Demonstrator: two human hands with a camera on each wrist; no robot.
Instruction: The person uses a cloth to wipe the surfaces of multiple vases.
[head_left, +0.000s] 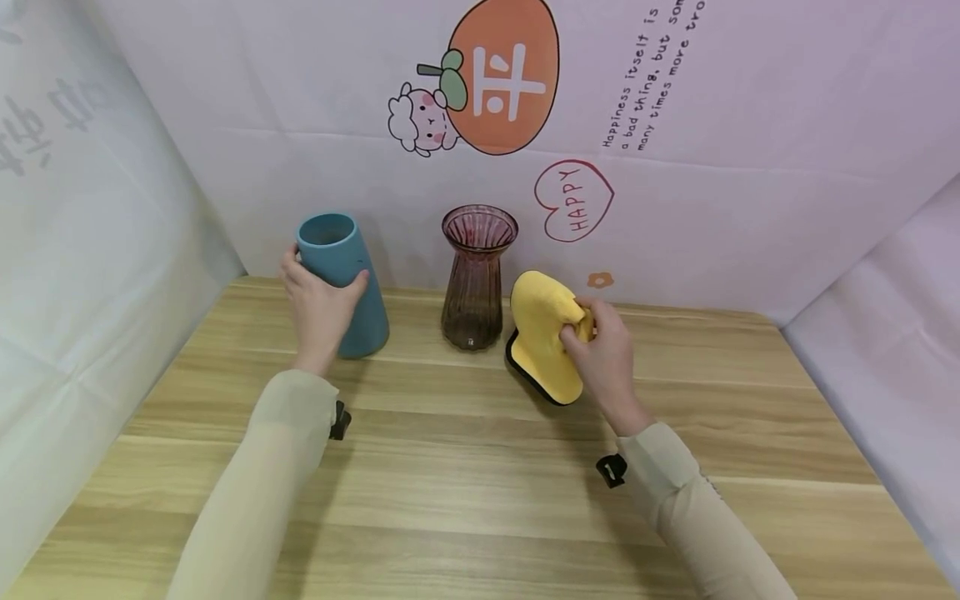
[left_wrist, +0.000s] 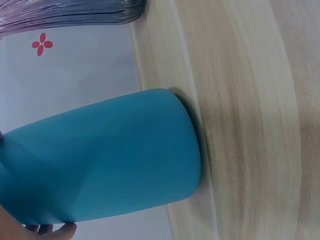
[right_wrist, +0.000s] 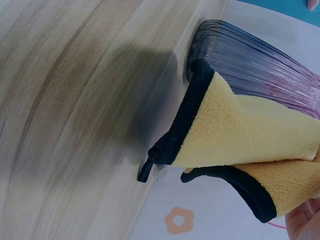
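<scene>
My left hand (head_left: 321, 304) grips the upper part of a blue vase (head_left: 365, 321), thumb on the near side and fingers round the left. In the left wrist view the vase (left_wrist: 115, 155) has its base close to the wooden surface; whether it touches is hard to tell. My right hand (head_left: 606, 350) pinches a yellow cloth (head_left: 536, 312) with black edging, bunched at its upper right. The cloth (right_wrist: 240, 130) hangs folded above the table in the right wrist view. Between the hands stands a ribbed purple glass vase (head_left: 474, 292), just left of the cloth and touched by neither hand.
The wooden table (head_left: 450, 500) runs back to a white printed backdrop (head_left: 337, 125) close behind both vases. White fabric walls (head_left: 75, 292) border the left and right sides. A black wrist device (head_left: 612, 471) shows beside the right sleeve.
</scene>
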